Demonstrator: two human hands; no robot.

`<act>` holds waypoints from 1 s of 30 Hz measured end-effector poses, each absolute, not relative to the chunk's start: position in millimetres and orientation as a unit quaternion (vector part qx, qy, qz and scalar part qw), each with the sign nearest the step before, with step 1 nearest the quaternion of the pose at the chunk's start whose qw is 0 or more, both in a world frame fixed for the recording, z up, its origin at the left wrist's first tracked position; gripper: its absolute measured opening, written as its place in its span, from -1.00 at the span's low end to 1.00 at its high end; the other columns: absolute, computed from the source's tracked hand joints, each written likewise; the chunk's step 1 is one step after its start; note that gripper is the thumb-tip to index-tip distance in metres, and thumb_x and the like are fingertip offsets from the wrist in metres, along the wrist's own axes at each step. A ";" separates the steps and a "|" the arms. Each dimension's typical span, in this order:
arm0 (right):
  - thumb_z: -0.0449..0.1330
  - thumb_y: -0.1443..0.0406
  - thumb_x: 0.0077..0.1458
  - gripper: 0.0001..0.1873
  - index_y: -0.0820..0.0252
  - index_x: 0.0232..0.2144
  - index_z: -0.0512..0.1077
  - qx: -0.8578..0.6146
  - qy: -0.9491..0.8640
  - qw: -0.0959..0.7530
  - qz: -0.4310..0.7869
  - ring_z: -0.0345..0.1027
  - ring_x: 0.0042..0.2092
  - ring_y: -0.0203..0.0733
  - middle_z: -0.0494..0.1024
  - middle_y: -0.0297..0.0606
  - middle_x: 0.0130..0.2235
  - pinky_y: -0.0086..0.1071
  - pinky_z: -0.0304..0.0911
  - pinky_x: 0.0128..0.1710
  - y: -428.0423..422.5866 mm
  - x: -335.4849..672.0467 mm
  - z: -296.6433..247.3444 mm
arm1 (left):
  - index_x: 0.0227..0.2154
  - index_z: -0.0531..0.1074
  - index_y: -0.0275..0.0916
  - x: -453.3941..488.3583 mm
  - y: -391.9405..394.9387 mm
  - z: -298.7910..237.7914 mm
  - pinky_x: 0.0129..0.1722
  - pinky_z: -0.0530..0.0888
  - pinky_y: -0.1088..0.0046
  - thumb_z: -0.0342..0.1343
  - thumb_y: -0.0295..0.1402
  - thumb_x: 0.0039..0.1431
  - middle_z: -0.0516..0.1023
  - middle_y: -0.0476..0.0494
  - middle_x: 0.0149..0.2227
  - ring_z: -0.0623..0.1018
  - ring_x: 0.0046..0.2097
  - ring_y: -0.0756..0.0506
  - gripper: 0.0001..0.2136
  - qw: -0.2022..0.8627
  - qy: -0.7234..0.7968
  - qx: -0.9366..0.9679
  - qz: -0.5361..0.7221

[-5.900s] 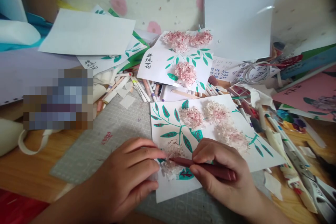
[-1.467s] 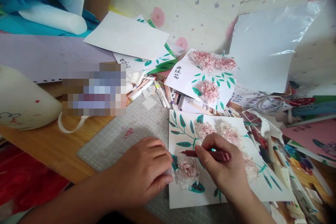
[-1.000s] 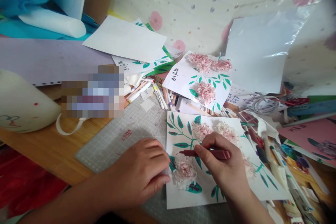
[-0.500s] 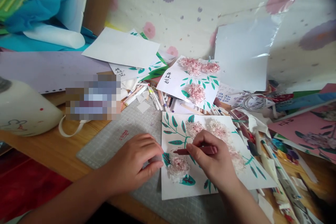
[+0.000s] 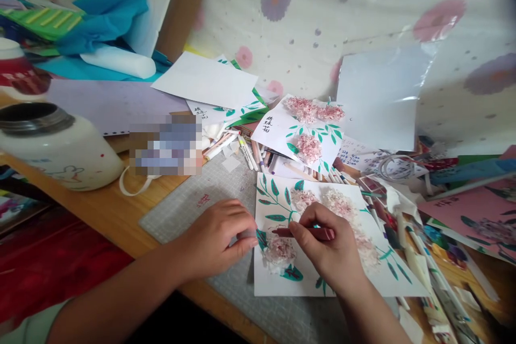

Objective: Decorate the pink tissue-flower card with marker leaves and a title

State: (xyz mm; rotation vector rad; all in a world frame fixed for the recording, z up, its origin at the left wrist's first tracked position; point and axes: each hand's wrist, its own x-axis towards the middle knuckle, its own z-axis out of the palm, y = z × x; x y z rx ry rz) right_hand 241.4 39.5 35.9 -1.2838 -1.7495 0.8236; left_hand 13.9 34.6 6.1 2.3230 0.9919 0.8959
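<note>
My right hand (image 5: 328,236) grips a dark red marker (image 5: 308,233) between thumb and fingers. The marker lies nearly level, its tip pointing left over a fluffy pink-and-white flower (image 5: 279,251). This flower is one of several raised ones on a white sheet (image 5: 278,287), among painted green leaves with dark red veins on some. At the sheet's left edge rests my left hand (image 5: 226,236), fingers loosely curved and thumb apart from them, with no object visible in it. My right hand hides part of the sheet's middle.
A grey cutting mat (image 5: 169,220) lies under the sheet. An uncapped white bottle (image 5: 68,156) stands at left. Behind are another flower picture (image 5: 278,131), a blank sheet (image 5: 209,79) and several markers (image 5: 250,153). Pens and paper scraps (image 5: 437,279) crowd the right.
The head view has shifted, so the scene sits farther right and more of the bottle shows. Both hands and the marker keep nearly the same place over the sheet.
</note>
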 end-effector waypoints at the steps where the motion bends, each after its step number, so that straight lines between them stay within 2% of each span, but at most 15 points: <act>1: 0.28 0.22 0.03 -0.73 0.11 -0.60 0.30 -0.508 -0.688 0.401 0.327 0.32 -0.58 -0.26 0.34 -0.41 -0.60 -0.44 0.19 -0.60 39.6 242.2 35.7 | -0.40 0.44 -0.25 13.8 34.7 6.1 -0.21 0.37 0.35 0.03 -0.37 0.28 0.54 -0.09 -0.39 0.46 -0.27 -0.11 -0.84 0.228 0.361 0.844 0.326; 6: 0.26 0.24 0.05 -0.73 0.10 -0.58 0.28 -0.507 -0.671 0.413 0.349 0.20 -0.61 -0.31 0.28 -0.46 -0.63 -0.43 0.20 -0.59 38.2 241.8 33.2 | -0.39 0.44 -0.24 13.8 35.5 6.2 -0.21 0.39 0.36 0.04 -0.37 0.28 0.53 -0.09 -0.39 0.48 -0.28 -0.11 -0.85 0.224 0.361 0.844 0.328; 9: 0.28 0.26 0.02 -0.72 0.11 -0.60 0.28 -0.508 -0.644 0.444 0.360 0.22 -0.59 -0.31 0.25 -0.48 -0.63 -0.43 0.20 -0.56 40.1 243.9 32.8 | -0.38 0.45 -0.24 13.3 37.0 6.0 -0.24 0.40 0.39 0.04 -0.38 0.29 0.55 -0.09 -0.38 0.49 -0.27 -0.10 -0.85 0.222 0.357 0.842 0.337; 12: 0.33 0.28 -0.01 -0.73 0.15 -0.61 0.33 -0.501 -0.574 0.538 0.362 0.20 -0.57 -0.34 0.29 -0.47 -0.63 -0.47 0.14 -0.57 45.5 256.4 37.7 | -0.31 0.46 -0.23 10.9 38.3 5.4 -0.20 0.43 0.42 0.02 -0.37 0.32 0.58 -0.10 -0.27 0.53 -0.21 -0.09 -0.86 0.210 0.357 0.835 0.362; 15: 0.38 0.22 -0.02 -0.70 0.16 -0.62 0.37 -0.464 -0.497 0.636 0.364 0.14 -0.60 -0.38 0.33 -0.46 -0.64 -0.51 0.04 -0.63 46.3 275.0 48.7 | -0.17 0.44 -0.21 6.5 35.6 5.5 -0.11 0.43 0.44 -0.02 -0.38 0.36 0.57 -0.11 -0.16 0.54 -0.12 -0.07 -0.86 0.181 0.375 0.817 0.399; 18: 0.41 0.18 -0.02 -0.69 0.16 -0.58 0.39 -0.392 -0.441 0.699 0.404 0.17 -0.61 -0.40 0.38 -0.46 -0.62 -0.53 0.16 -0.59 31.9 288.3 58.3 | -0.15 0.44 -0.18 4.1 25.3 7.6 -0.24 0.42 0.53 0.01 -0.36 0.37 0.54 -0.01 -0.31 0.54 -0.27 -0.01 -0.88 0.151 0.388 0.807 0.419; 21: 0.44 0.20 -0.03 -0.78 0.14 -0.47 0.49 -0.333 -0.444 0.682 0.476 0.33 -0.51 -0.34 0.45 -0.41 -0.55 -0.43 0.34 -0.39 3.0 291.7 54.8 | -0.17 0.45 -0.15 8.6 9.1 10.7 -0.35 0.40 0.60 0.04 -0.31 0.36 0.48 0.06 -0.43 0.50 -0.40 0.03 -0.89 0.141 0.382 0.811 0.420; 23: 0.43 0.16 -0.01 -0.80 0.10 -0.36 0.55 -0.333 -0.460 0.635 0.523 0.43 -0.41 -0.24 0.51 -0.33 -0.45 -0.38 0.35 -0.35 -18.5 290.2 43.8 | -0.18 0.45 -0.14 15.8 -2.0 12.6 -0.38 0.40 0.62 0.02 -0.28 0.38 0.48 0.06 -0.43 0.50 -0.41 0.04 -0.87 0.152 0.375 0.816 0.414; 25: 0.39 0.11 0.02 -0.76 0.12 -0.31 0.57 -0.349 -0.449 0.614 0.548 0.43 -0.39 -0.23 0.53 -0.28 -0.42 -0.41 0.31 -0.37 -37.2 288.2 29.8 | -0.18 0.46 -0.13 25.0 -11.3 14.8 -0.39 0.40 0.63 0.01 -0.25 0.38 0.50 0.04 -0.40 0.51 -0.39 0.03 -0.85 0.186 0.364 0.821 0.397; 30: 0.39 0.14 0.04 -0.80 0.13 -0.37 0.58 -0.353 -0.446 0.597 0.565 0.34 -0.45 -0.31 0.49 -0.30 -0.45 -0.46 0.20 -0.44 -62.0 291.3 5.7 | -0.21 0.48 -0.16 44.9 -25.9 24.7 -0.35 0.40 0.64 0.03 -0.24 0.37 0.54 0.01 -0.36 0.53 -0.35 0.03 -0.83 0.265 0.349 0.822 0.364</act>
